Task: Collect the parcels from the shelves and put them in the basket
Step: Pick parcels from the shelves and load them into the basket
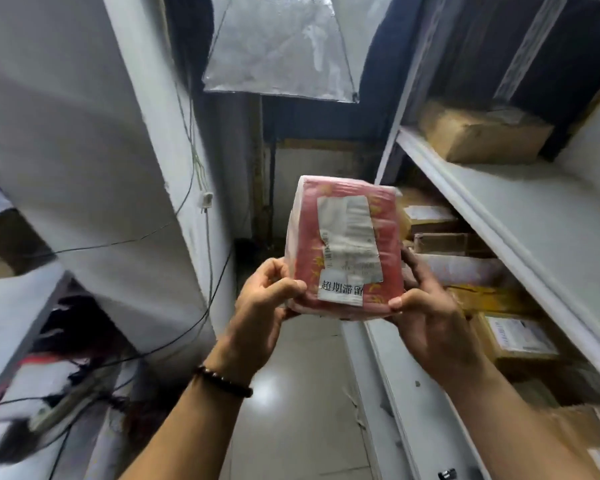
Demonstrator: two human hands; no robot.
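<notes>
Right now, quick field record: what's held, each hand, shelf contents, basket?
held: red parcel, clear-wrapped, white labels, up in front of the camera
left hand: grips the parcel's lower left edge
right hand: grips its lower right edge
right shelves: cardboard box on the upper board; more boxes on the level below
left wrist: dark bead bracelet
basket: not in view
</notes>
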